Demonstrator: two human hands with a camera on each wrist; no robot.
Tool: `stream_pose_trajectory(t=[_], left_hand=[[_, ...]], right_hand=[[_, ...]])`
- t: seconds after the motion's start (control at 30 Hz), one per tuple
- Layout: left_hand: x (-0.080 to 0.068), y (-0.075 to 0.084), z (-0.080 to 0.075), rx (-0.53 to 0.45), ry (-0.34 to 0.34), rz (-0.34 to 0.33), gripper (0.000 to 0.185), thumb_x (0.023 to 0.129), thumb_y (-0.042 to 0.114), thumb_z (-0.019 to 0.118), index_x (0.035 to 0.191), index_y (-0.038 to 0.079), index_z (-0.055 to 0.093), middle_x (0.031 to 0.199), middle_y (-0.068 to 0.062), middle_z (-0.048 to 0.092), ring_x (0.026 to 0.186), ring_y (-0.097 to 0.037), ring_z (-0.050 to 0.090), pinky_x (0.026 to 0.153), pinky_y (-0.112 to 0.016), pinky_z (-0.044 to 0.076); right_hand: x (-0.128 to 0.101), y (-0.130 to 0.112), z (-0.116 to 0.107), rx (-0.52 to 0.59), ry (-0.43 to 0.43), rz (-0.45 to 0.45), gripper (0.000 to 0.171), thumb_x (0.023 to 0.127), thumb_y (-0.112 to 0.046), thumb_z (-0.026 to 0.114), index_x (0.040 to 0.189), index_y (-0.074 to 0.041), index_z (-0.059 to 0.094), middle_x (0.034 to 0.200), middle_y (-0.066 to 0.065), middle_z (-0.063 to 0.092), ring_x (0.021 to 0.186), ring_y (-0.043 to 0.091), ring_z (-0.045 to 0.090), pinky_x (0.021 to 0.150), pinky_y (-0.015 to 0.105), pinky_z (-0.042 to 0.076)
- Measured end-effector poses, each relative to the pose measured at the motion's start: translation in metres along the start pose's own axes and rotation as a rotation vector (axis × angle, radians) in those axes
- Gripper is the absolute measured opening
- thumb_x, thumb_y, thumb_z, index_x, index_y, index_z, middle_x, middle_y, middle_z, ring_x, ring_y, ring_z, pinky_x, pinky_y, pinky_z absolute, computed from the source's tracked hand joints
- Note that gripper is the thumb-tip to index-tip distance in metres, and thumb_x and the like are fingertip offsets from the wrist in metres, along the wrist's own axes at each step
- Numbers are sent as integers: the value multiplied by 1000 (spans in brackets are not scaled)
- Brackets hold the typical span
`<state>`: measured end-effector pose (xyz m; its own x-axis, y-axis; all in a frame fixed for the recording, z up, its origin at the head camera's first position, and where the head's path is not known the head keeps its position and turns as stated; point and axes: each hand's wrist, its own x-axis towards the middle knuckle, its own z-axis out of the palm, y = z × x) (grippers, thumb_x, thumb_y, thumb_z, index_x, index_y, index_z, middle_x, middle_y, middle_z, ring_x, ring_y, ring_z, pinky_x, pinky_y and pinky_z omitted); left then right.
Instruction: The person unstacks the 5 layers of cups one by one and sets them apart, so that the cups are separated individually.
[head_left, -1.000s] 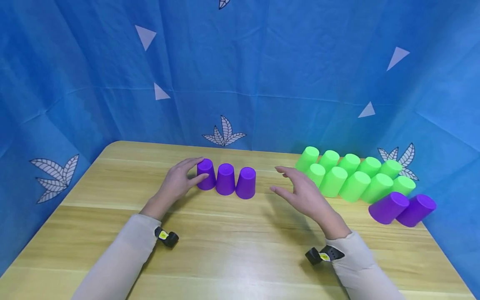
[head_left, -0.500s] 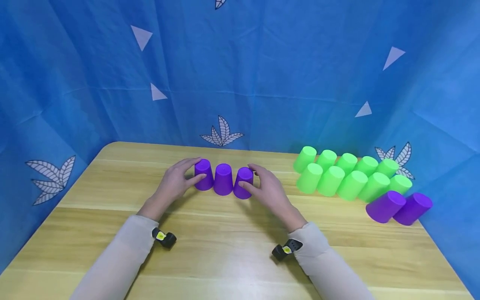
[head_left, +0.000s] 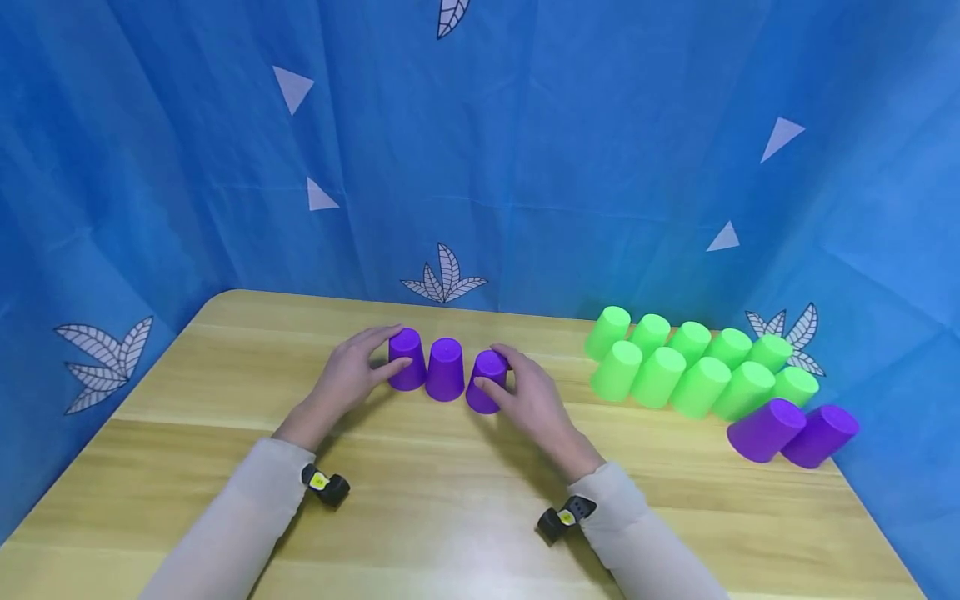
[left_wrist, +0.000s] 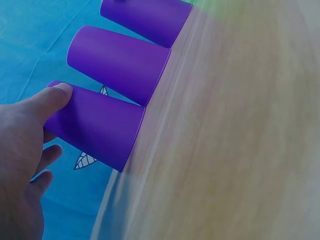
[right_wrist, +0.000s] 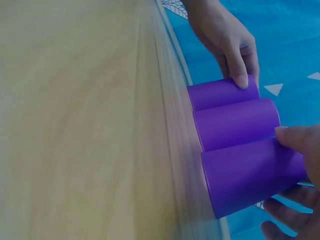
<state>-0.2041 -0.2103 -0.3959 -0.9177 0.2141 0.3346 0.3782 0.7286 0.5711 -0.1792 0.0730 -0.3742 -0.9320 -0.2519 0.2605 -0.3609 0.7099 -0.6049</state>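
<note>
Three purple cups stand upside down in a row on the wooden table. My left hand (head_left: 347, 382) grips the left purple cup (head_left: 409, 343) near its top, thumb on the near side. My right hand (head_left: 534, 402) holds the right purple cup (head_left: 489, 364) between thumb and fingers. Between them is the middle purple cup (head_left: 445, 372), touched by neither hand; a narrow gap parts it from the right one. In the left wrist view my thumb presses the side of the left cup (left_wrist: 100, 122). The right wrist view has both hands on the outer cups, the right cup (right_wrist: 247, 175) nearest.
Several bright green cups (head_left: 660, 377) stand upside down in two rows at the table's back right. Two more purple cups (head_left: 767, 430) stand in front of them, near the right edge. A blue patterned cloth (head_left: 525, 167) hangs behind the wooden table (head_left: 420, 517).
My right hand has come leftward from beside the green cups and taken hold of the right purple cup, which has shifted slightly toward me. The left hand keeps its grip on the left cup.
</note>
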Motion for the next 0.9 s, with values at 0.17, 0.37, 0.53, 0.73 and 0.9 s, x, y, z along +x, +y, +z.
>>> stream_pose_trajectory(t=[0.17, 0.37, 0.53, 0.73, 0.9], left_hand=[[2, 1, -1, 8, -11, -11, 61, 90, 39, 70, 142, 12, 53, 141, -16, 52, 131, -38, 45, 109, -58, 35], [1, 4, 3, -1, -20, -30, 60, 91, 39, 70, 142, 14, 52, 141, -16, 52, 132, -37, 45, 109, -57, 35], [-1, 3, 3, -2, -30, -37, 60, 91, 38, 70, 142, 14, 52, 142, -15, 52, 132, -37, 45, 109, -57, 35], [4, 2, -1, 16, -17, -14, 61, 91, 39, 70, 142, 11, 52, 141, -15, 53, 131, -37, 46, 108, -56, 37], [3, 2, -3, 21, -26, -19, 61, 91, 40, 69, 142, 12, 51, 141, -15, 52, 131, -37, 45, 109, -56, 36]], right_hand=[[-6, -2, -18, 40, 41, 20, 56, 89, -34, 73, 133, -6, 53, 116, 9, 66, 109, 25, 61, 95, 44, 50], [-21, -1, -46, 74, 59, 40, 52, 88, -34, 75, 128, -8, 54, 113, 7, 66, 108, 24, 61, 95, 48, 49], [-39, 10, -59, 44, 57, 27, 51, 87, -33, 76, 126, -7, 57, 113, 8, 65, 106, 25, 60, 91, 50, 51], [-58, 29, -87, -15, 97, 60, 54, 87, -37, 75, 129, -7, 57, 116, 10, 62, 107, 27, 58, 89, 50, 50], [-72, 47, -117, -79, 105, 109, 57, 89, -42, 71, 130, -4, 56, 115, 14, 65, 108, 32, 59, 93, 55, 47]])
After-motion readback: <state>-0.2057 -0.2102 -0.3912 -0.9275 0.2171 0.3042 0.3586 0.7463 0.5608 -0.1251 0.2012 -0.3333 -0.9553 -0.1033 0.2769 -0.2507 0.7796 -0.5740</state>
